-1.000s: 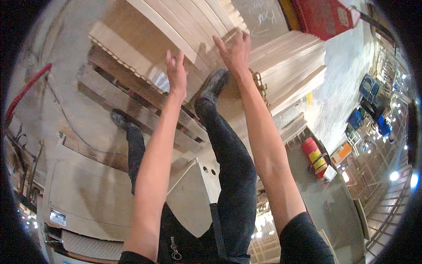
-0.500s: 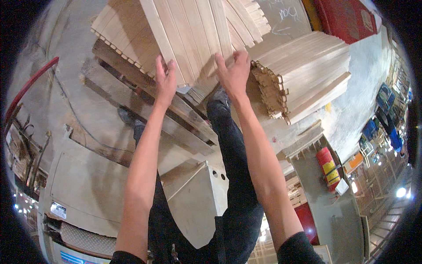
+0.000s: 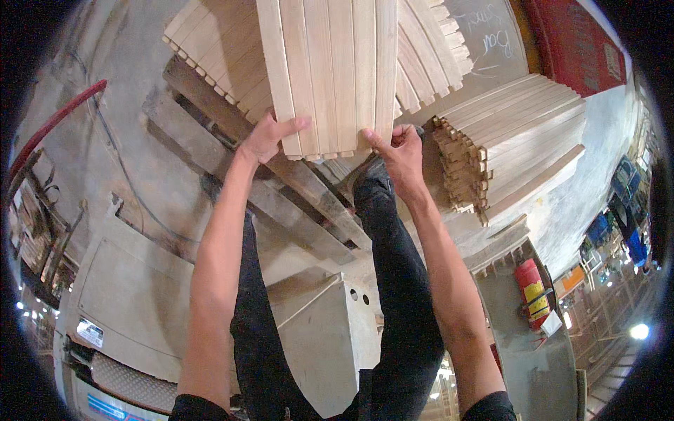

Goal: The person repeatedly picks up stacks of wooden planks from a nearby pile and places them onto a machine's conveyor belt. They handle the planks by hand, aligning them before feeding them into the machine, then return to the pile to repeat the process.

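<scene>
A row of pale wooden slats lies side by side in front of me, its near ends roughly in line. At its near left corner my left hand grips the row, thumb across the top and fingers partly hidden at the side. My right hand holds the near right corner, thumb on the outer slats and the other fingers curled by the edge. Beneath and beyond lie more wooden slats, fanned out to the left, and another fanned layer to the right.
A wooden pallet sits under the slats, close to my feet. On the right is a separate stack of slats, with a red bin behind it. A grey machine cabinet stands left; a red fire extinguisher is lower right.
Both hands have closed from a looser hold onto the near corners of the row. The row has turned from a slant to nearly straight ahead. The whole view has shifted slightly.
</scene>
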`<state>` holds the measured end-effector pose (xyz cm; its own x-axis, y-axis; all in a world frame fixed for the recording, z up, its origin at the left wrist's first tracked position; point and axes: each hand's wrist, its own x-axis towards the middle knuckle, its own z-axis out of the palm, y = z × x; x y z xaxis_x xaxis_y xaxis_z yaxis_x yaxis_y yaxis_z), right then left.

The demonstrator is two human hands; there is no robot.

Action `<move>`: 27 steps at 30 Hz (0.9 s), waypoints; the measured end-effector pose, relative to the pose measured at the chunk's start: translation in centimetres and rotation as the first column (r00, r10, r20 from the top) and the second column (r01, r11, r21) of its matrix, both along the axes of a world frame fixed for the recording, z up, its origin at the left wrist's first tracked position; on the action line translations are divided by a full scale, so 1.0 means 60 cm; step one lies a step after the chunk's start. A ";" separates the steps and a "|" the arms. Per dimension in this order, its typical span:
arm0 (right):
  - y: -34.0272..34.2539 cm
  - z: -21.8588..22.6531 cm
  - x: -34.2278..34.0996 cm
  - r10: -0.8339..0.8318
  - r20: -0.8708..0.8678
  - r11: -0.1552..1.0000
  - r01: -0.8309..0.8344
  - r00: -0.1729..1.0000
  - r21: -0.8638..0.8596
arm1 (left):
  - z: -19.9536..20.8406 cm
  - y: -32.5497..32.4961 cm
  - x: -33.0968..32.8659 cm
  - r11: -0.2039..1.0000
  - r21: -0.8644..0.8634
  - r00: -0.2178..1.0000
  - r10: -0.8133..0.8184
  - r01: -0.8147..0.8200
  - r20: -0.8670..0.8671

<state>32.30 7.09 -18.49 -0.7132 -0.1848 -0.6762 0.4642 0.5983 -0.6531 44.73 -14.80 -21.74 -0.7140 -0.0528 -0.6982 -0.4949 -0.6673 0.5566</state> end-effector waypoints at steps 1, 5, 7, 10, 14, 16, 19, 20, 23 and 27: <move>0.002 -0.001 -0.001 0.012 0.040 1.000 -0.011 0.999 -0.023 | 0.003 -0.001 -0.003 0.998 0.061 0.999 0.026 -0.027 0.020; -0.003 0.005 -0.009 0.007 0.174 0.992 0.015 0.985 -0.126 | -0.009 -0.005 0.002 0.951 0.256 0.984 0.166 -0.175 0.057; -0.002 0.001 -0.013 0.041 0.163 0.993 -0.023 0.986 -0.112 | -0.009 -0.008 -0.003 0.898 0.334 0.958 0.275 -0.287 0.085; -0.010 0.014 -0.008 0.075 0.226 0.990 -0.046 0.971 -0.133 | -0.005 -0.013 0.000 0.902 0.311 0.954 0.279 -0.299 0.106; -0.003 0.006 -0.002 0.060 0.261 0.992 -0.028 0.964 -0.124 | 0.007 -0.014 -0.001 0.905 0.334 0.964 0.229 -0.262 0.135; -0.007 0.000 -0.006 0.096 0.271 0.991 -0.065 0.958 -0.120 | 0.001 -0.014 0.009 0.935 0.287 0.972 0.163 -0.207 0.172; -0.021 0.029 -0.002 0.045 0.299 0.982 0.012 0.953 -0.187 | 0.015 -0.010 0.005 0.974 0.203 0.981 0.060 -0.097 0.182; -0.021 0.030 -0.003 0.058 0.282 0.981 -0.001 0.958 -0.196 | 0.011 -0.011 0.008 0.979 0.189 0.983 0.041 -0.075 0.179; -0.010 0.030 0.012 0.033 0.302 0.977 0.033 0.953 -0.211 | 0.025 -0.011 0.007 0.981 0.187 0.984 0.015 -0.048 0.178; 0.012 0.042 0.041 0.061 0.359 0.978 0.017 0.931 -0.209 | 0.021 0.004 0.041 0.968 0.246 0.973 -0.099 0.045 0.210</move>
